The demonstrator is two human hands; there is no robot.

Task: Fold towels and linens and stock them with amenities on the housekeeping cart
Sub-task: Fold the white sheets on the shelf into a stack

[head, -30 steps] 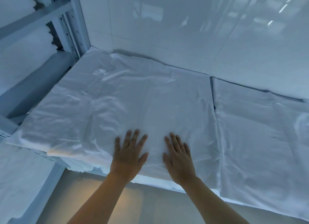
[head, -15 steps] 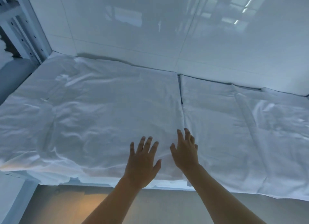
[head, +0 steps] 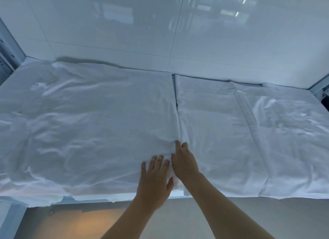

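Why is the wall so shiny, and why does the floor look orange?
In the head view, the glossy tiled wall mirrors bright window panes at the upper right, so it glares. A warm orange patch glows on the floor, unlike the cool bluish light on the left sheet and right sheet. The wide lens bends the shelf's front edge. Left hand and right hand look sharp.

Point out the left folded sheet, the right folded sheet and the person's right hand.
left folded sheet (head: 92,124): head view, middle of its top face.
right folded sheet (head: 245,132): head view, middle of its top face.
right hand (head: 184,161): head view, back of the hand.
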